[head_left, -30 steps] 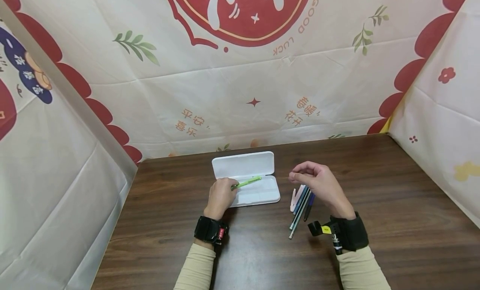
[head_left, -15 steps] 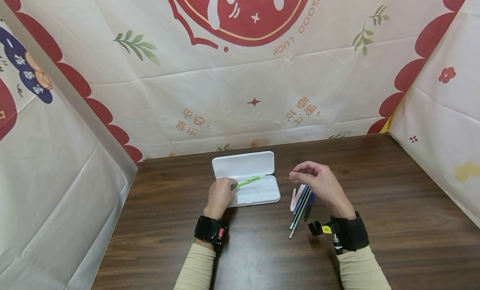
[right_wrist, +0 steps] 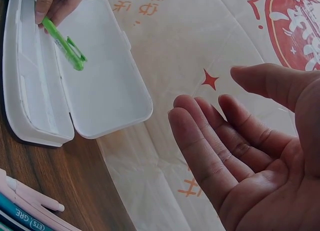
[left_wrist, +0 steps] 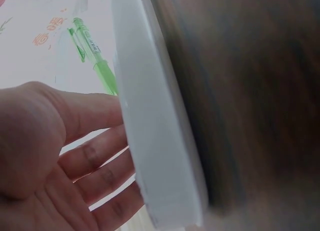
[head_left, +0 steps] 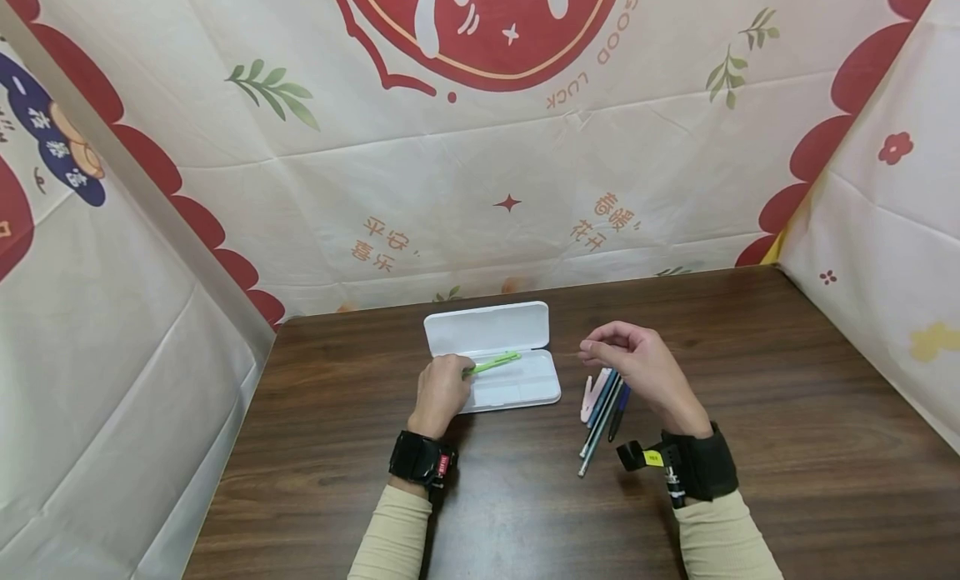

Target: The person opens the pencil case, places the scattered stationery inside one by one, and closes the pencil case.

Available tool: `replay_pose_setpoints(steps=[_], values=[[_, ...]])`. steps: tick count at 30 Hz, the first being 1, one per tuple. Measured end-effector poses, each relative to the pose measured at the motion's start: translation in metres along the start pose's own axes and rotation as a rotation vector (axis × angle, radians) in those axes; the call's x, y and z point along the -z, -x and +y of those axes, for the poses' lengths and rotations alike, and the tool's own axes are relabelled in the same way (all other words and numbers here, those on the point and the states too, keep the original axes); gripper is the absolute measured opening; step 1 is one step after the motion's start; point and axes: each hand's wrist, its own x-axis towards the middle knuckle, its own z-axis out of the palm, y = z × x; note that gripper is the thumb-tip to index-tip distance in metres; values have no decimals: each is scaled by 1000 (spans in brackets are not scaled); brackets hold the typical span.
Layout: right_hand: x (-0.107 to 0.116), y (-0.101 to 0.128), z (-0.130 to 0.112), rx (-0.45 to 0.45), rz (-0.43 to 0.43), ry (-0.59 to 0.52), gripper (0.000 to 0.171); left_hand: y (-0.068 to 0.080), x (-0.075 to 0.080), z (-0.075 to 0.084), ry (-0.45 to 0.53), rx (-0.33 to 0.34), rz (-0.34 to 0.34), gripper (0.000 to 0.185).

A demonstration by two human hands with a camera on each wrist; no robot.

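I see a white case (head_left: 519, 388), its lid (head_left: 489, 328) up, near the tabletop's (head_left: 322, 413) back edge, with room at left. The left hand (head_left: 440, 390) pinches a green pen (head_left: 497, 362) over it. The right hand (head_left: 643, 365), loosely bent, holds nothing.

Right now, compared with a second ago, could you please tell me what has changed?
Nothing has clearly moved, and nothing was taken hold of or let go. The left hand still pinches the green pen over the open white case, and the right hand still holds nothing near the pens.
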Motion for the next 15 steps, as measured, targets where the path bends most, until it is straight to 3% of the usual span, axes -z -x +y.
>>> replay_pose_setpoints(steps=[15], values=[[0,0,1,-14,10,-16,36,-1,2,-1,27,20,-27,19]])
